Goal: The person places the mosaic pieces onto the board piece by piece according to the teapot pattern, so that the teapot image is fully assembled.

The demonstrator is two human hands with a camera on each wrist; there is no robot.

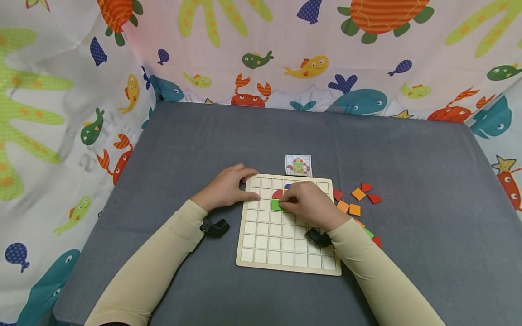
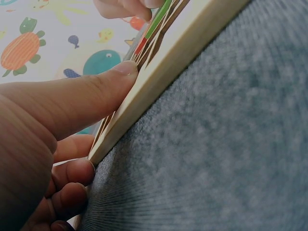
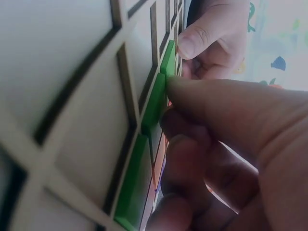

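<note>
A pale wooden grid board (image 1: 285, 269) lies on the grey table. My left hand (image 1: 232, 185) holds its far left corner, thumb (image 2: 122, 72) on top of the rim and fingers against the side. Over the board my right hand (image 1: 311, 203) has curled fingers, its thumb and fingertips at the edge of a green square tile (image 1: 275, 205). More green tiles (image 3: 132, 185) sit in the same row in the right wrist view. Beyond the green square lies a red curved piece (image 1: 277, 194), with a blue piece (image 1: 287, 186) farther up. My right hand covers part of the pieces.
Past the board's far edge lies a small picture card (image 1: 298, 165) with a coloured pattern on a grid. Loose orange squares (image 1: 355, 209), red pieces (image 1: 374, 198) and a green piece (image 1: 369, 232) are scattered to the right of the board. A printed cloth (image 1: 277, 40) hangs around the table.
</note>
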